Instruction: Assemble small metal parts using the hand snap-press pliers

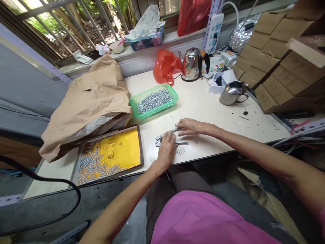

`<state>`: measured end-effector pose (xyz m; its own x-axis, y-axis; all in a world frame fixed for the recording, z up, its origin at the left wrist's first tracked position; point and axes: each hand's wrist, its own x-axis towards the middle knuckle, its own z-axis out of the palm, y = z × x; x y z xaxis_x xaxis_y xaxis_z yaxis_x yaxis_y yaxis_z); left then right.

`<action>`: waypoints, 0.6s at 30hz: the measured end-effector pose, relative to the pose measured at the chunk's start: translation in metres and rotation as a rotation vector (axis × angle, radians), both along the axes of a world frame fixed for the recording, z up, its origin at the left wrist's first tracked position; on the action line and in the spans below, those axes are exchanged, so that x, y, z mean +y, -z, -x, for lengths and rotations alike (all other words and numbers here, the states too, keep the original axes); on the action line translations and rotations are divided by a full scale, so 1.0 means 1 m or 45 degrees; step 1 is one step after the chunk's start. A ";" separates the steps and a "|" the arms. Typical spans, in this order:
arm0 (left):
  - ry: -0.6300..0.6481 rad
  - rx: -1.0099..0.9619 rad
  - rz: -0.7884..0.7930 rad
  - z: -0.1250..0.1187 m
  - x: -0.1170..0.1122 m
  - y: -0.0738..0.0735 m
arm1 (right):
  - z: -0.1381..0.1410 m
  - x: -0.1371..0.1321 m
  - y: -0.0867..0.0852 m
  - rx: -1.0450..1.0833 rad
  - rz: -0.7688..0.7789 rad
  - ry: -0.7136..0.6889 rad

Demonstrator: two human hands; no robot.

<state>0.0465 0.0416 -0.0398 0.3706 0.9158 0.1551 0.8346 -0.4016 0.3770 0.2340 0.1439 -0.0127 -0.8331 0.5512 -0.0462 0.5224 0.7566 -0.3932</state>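
Observation:
A silver metal tool with a flat head and two long handles lies on the white table, close to its front edge. Over its middle rests my left hand, fingers closed on it. My right hand is at the end of the upper handle, its fingers bent around the tip; any small piece between them is hidden. Left of my hands, a shallow tray lined with yellow printed plastic holds many loose metal pins or screws. Behind it stands a green basket filled with similar small metal parts.
Crumpled brown paper covers the left of the table. At the back are a red plastic bag and a steel kettle. A small steel pot stands near stacked cardboard boxes on the right. A black cable hangs lower left.

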 end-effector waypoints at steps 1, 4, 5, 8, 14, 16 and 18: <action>0.005 -0.032 -0.021 -0.005 -0.008 0.003 | 0.000 0.002 0.000 0.018 -0.005 0.038; 0.103 -0.094 -0.025 -0.019 -0.028 0.010 | 0.006 0.006 0.004 -0.040 -0.127 0.177; 0.130 -0.104 -0.016 -0.024 -0.033 0.012 | 0.009 0.009 0.006 -0.074 -0.171 0.193; 0.151 -0.131 0.011 -0.031 -0.040 0.013 | 0.017 0.022 0.009 -0.110 -0.214 0.189; 0.157 -0.225 0.046 -0.028 -0.041 0.013 | 0.045 0.015 -0.009 -0.150 -0.284 0.114; 0.156 -0.267 0.057 -0.028 -0.042 0.013 | 0.064 -0.003 -0.015 -0.072 -0.314 -0.162; 0.132 -0.288 0.097 -0.028 -0.044 0.015 | 0.083 -0.023 -0.017 -0.042 -0.349 -0.427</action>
